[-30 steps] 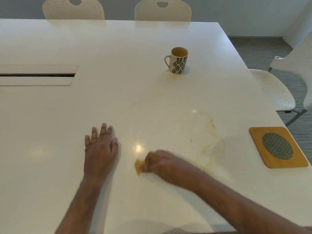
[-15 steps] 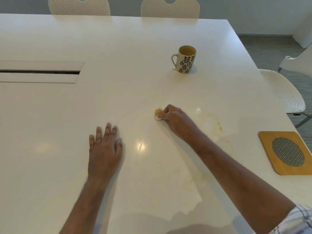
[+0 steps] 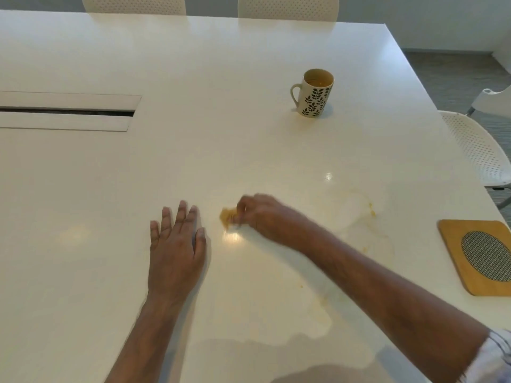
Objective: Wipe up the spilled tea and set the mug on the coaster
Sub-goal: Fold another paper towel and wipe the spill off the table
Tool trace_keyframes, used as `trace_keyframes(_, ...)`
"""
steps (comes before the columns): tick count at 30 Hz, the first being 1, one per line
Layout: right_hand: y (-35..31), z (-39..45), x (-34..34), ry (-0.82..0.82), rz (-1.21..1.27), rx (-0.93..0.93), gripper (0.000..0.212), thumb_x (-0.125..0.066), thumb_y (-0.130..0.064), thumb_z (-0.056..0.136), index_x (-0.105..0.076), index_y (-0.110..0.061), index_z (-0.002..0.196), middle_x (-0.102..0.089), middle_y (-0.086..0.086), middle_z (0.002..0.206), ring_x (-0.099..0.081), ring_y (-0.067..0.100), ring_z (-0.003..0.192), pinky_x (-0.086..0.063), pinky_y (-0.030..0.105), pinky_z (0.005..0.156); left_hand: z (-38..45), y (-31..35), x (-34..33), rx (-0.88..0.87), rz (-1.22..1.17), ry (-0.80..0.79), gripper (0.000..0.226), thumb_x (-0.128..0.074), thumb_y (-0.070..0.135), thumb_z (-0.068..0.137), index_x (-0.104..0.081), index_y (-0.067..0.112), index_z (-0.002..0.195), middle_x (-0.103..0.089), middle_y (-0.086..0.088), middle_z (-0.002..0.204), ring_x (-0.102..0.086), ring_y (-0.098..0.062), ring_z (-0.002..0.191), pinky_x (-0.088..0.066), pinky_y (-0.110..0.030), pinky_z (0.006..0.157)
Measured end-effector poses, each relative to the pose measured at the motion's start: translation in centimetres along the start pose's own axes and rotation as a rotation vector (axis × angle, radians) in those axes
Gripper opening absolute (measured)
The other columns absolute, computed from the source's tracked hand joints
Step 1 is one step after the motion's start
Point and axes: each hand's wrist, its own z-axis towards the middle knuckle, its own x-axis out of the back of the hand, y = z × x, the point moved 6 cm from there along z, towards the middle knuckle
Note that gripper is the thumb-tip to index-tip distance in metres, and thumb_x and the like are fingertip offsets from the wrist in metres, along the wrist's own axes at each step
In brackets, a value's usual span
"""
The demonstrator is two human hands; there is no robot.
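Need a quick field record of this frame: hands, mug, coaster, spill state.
left hand: flat on table, palm down, empty
right hand: closed on stained wad, blurred, on the table
mug: upright, far side, handle left, tea inside, not on coaster
coaster: right table edge, bare
spill: yellow streaks and drops left, between right hand and coaster
task: wiping under way; mug not placed

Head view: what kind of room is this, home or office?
Probably an office meeting room: a large white table with a built-in cable slot, and matching perforated white chairs around it.
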Motion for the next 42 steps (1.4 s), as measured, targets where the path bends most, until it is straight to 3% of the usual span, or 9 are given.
trace_keyframes(3, 6.0, 2.5, 3.4, 0.183, -0.103, -0.206, 0.024, -0.078, -0.037, 0.082, -0.071, -0.015, 0.087, -0.065, 0.015, 0.093, -0.061, 0.027, 0.088, -0.047, 0.042, 0.077, -0.1, 0.0, 0.0, 0.001, -0.008, 0.009, 0.062, -0.032, 0.041, 0.104, -0.039, 0.021, 0.162, -0.027, 0.0, 0.173, -0.016, -0.03, 0.162, -0.01, -0.053, 0.131)
trace_keyframes(5, 8.7, 2.9, 4.6, 0.232, -0.05, -0.349, 0.013, -0.075, -0.026, 0.092, -0.08, -0.016, 0.1, -0.065, 0.009, 0.094, -0.065, 0.028, 0.088, -0.051, 0.039, 0.079, -0.1, 0.0, 0.1, 0.003, -0.012, 0.013, 0.062, -0.033, 0.041, 0.103, -0.04, 0.021, 0.161, -0.028, 0.0, 0.172, -0.017, -0.03, 0.162, -0.011, -0.053, 0.131)
trace_keyframes(9, 8.9, 2.4, 5.1, 0.313, -0.077, -0.331, 0.02, -0.068, -0.012, 0.098, -0.079, -0.011, 0.115, -0.064, 0.011, 0.099, -0.066, 0.034, 0.09, -0.054, 0.043, 0.084, -0.1, 0.1, 0.0, 0.003, -0.008, 0.019, 0.062, -0.032, 0.04, 0.103, -0.041, 0.02, 0.161, -0.029, 0.0, 0.172, -0.018, -0.031, 0.161, -0.011, -0.054, 0.131)
trace_keyframes(17, -3.1, -2.0, -2.4, -0.038, 0.077, 0.138, 0.018, -0.065, -0.013, 0.102, -0.077, -0.015, 0.114, -0.064, 0.008, 0.1, -0.058, 0.027, 0.087, -0.045, 0.035, 0.08, 0.3, -0.6, -0.1, 0.026, -0.104, 0.044, 0.059, -0.026, 0.023, 0.103, -0.046, 0.022, 0.158, -0.032, 0.004, 0.17, -0.02, -0.026, 0.161, -0.008, -0.048, 0.132)
trace_keyframes(23, -5.0, -5.3, -3.0, -0.175, -0.012, 0.349, 0.029, -0.059, -0.01, 0.104, -0.074, -0.022, 0.125, -0.065, 0.001, 0.112, -0.058, 0.023, 0.093, -0.045, 0.034, 0.088, 0.2, -0.6, 0.0, 0.01, -0.13, 0.049, 0.058, -0.027, 0.021, 0.103, -0.046, 0.022, 0.159, -0.031, 0.004, 0.17, -0.018, -0.025, 0.162, -0.008, -0.047, 0.132)
trace_keyframes(26, -2.7, -1.3, -1.9, -0.101, 0.022, 0.21, 0.021, -0.065, -0.013, 0.1, -0.078, -0.016, 0.116, -0.068, 0.008, 0.108, -0.061, 0.031, 0.096, -0.043, 0.035, 0.087, 0.2, -0.5, 0.1, 0.018, -0.119, 0.055, 0.057, -0.033, 0.016, 0.102, -0.049, 0.019, 0.157, -0.035, 0.0, 0.168, -0.022, -0.029, 0.16, -0.011, -0.05, 0.131)
trace_keyframes(30, 4.5, 4.0, 0.6, -0.045, 0.006, -0.185, 0.033, -0.054, -0.005, 0.1, -0.075, -0.02, 0.121, -0.063, 0.009, 0.12, -0.055, 0.029, 0.111, -0.04, 0.031, 0.092, 0.2, -0.5, 0.0, 0.0, -0.101, 0.062, 0.055, -0.038, 0.009, 0.104, -0.049, 0.018, 0.157, -0.036, -0.001, 0.168, -0.023, -0.03, 0.16, -0.013, -0.052, 0.131)
trace_keyframes(35, 11.5, 0.8, 7.0, 0.277, -0.073, -0.335, 0.018, -0.072, -0.014, 0.096, -0.081, -0.018, 0.111, -0.066, 0.007, 0.098, -0.067, 0.031, 0.089, -0.051, 0.038, 0.084, 0.1, -0.6, -0.1, 0.015, -0.095, 0.066, 0.061, -0.03, 0.016, 0.099, -0.049, 0.019, 0.156, -0.037, 0.001, 0.168, -0.024, -0.029, 0.16, -0.011, -0.05, 0.131)
trace_keyframes(42, 8.1, -7.3, 6.7, 0.211, 0.01, -0.32, 0.014, -0.072, -0.011, 0.096, -0.081, -0.011, 0.106, -0.064, 0.007, 0.094, -0.063, 0.023, 0.083, -0.049, 0.033, 0.076, 0.0, -0.3, 0.2, 0.022, -0.084, 0.054, 0.06, -0.029, 0.018, 0.099, -0.049, 0.018, 0.156, -0.037, -0.001, 0.168, -0.025, -0.031, 0.16, -0.012, -0.051, 0.131)
